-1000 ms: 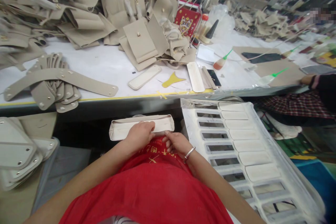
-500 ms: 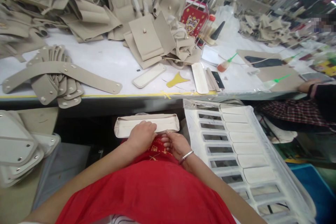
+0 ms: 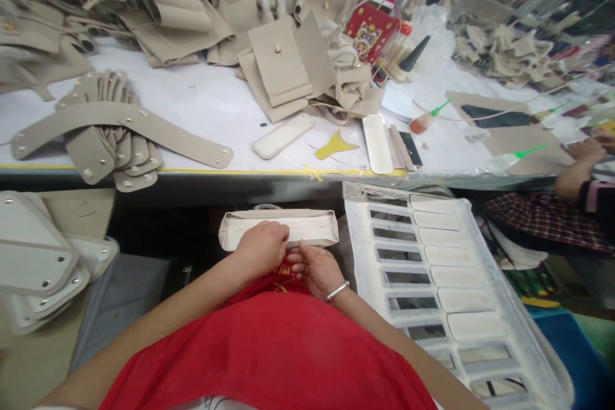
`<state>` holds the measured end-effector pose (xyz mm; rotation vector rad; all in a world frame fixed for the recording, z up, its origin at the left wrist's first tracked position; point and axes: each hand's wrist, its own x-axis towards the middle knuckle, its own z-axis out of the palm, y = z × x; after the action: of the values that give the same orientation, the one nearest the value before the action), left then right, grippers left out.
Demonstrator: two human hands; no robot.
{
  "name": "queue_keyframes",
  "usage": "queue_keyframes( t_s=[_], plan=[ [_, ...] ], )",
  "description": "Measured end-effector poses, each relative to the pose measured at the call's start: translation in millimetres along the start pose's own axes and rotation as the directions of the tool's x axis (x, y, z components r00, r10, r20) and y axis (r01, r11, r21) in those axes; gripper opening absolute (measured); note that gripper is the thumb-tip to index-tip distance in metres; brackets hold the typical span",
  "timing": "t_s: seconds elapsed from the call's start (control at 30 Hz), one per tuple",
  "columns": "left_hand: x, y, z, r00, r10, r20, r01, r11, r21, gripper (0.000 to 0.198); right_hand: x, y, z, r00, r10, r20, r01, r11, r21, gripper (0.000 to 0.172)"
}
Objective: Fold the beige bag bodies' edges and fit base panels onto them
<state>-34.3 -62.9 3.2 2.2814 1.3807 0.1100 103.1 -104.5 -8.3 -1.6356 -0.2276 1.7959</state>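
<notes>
A beige bag body (image 3: 314, 224) lies in front of my red apron with its long whitish base facing up and its edges raised like a shallow box. Curled fingers of my left hand (image 3: 262, 248) press on its near edge around the middle. Just beside it my right hand (image 3: 319, 270), with a silver bangle at the wrist, pinches the same edge between thumb and finger. The fingertips of the two hands almost meet. What lies under the bag body is hidden.
On the worktable (image 3: 192, 86) lie beige straps (image 3: 177, 131), bag pieces (image 3: 278, 64), a pale oblong panel (image 3: 283, 134) and a glue bottle (image 3: 425, 120). A slotted white rack (image 3: 432, 250) holding white panels stands right. Eyeleted pieces (image 3: 33, 256) are stacked left. A co-worker's arm (image 3: 576, 170) shows at right.
The view has shifted, so most things sit slightly farther right. My hands stay on the bag body's near edge, the left fingers curled tighter. The co-worker's hand has moved over the table.
</notes>
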Motion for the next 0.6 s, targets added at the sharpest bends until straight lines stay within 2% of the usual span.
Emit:
queue_keyframes(
  t_s=[0.2,0.33,0.43,0.53,0.6],
  plan=[
    [2,0,-2.0,1.000,-0.014,0.025,0.013,1.000,0.026,0.018,1,1,13,0.999,0.019,0.028,-0.018,0.999,-0.042,0.025],
    [-3,-2,-7.8,1.000,-0.008,-0.011,0.009,0.995,0.100,0.017,2,2,21,0.999,0.035,0.030,-0.033,0.998,-0.052,0.027],
    [-9,-12,-15.3,1.000,-0.025,-0.003,0.026,0.990,0.140,0.017,5,5,25,0.999,0.031,0.027,-0.029,0.998,-0.056,0.027],
    [-13,-25,-20.7,0.998,-0.023,0.052,0.017,0.994,0.107,0.021,8,9,28,0.999,0.035,0.017,-0.034,0.998,-0.047,0.029],
    [-15,-31,-22.1,0.999,-0.001,0.049,-0.003,0.997,0.081,0.022,8,10,30,0.999,0.044,0.025,-0.043,0.998,-0.042,0.029]
  ],
)
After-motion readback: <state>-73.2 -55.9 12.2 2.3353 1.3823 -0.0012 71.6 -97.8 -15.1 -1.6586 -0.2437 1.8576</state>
